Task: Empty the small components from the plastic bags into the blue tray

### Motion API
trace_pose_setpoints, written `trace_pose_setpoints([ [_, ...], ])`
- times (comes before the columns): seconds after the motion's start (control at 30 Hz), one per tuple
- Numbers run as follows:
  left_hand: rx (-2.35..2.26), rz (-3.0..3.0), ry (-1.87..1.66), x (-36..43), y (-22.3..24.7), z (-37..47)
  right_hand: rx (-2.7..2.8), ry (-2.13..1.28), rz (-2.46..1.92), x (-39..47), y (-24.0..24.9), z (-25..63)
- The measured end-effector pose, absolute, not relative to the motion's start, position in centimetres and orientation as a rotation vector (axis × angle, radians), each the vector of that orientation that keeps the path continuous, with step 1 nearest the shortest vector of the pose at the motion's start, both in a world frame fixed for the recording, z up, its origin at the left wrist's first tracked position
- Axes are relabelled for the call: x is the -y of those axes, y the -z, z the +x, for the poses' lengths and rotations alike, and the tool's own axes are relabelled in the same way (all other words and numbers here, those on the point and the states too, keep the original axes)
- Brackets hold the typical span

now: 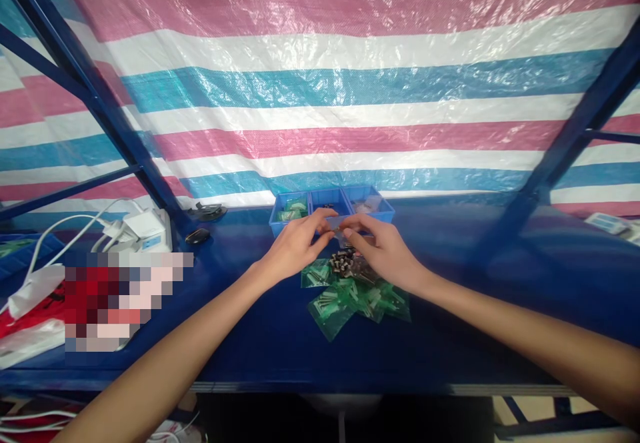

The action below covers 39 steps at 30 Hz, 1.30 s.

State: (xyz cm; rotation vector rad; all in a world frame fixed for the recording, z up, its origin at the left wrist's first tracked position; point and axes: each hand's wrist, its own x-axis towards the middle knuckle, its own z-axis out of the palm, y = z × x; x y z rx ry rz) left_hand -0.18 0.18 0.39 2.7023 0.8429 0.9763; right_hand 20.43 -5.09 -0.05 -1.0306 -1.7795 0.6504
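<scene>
The left hand [301,242] and right hand [384,246], fingers curled nearly closed, pinch a small clear plastic bag [339,224] between them, above one pile of small dark metal fittings [341,263]. Several green-tinted bags [333,306] of fittings overlap just nearer, too jumbled to count. Three blue bin compartments [327,198] stand behind. One black mouse [198,236] lies on the blue table [240,356], before a striped plastic sheet [325,90].

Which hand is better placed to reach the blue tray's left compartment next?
Probably the left hand: it is closer to the green bags there, while the right hand is nearer the tray's right end. Both appear busy with something clear.
</scene>
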Motion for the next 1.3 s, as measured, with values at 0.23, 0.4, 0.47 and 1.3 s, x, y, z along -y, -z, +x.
trace_pose_setpoints([
  [0.23, -0.793, 2.724, -0.966, 0.1, -0.4, 0.0, 1.684, -0.714, -1.020, 4.3, 0.7, 20.9],
  [0.4, -0.801, 2.785, -0.935, -0.1, -0.4, -0.1, 1.671, -0.722, -1.020, 3.9, 0.7, 21.1],
  [0.47, -0.805, 2.796, -0.943, -0.1, -0.4, -0.1, 1.686, -0.689, -1.046, 3.9, 0.6, 21.1],
  [1.3, -0.839, 2.759, -0.794, 0.5, -0.2, 0.3, 1.708, -0.967, -0.928, 4.3, 0.0, 21.0],
])
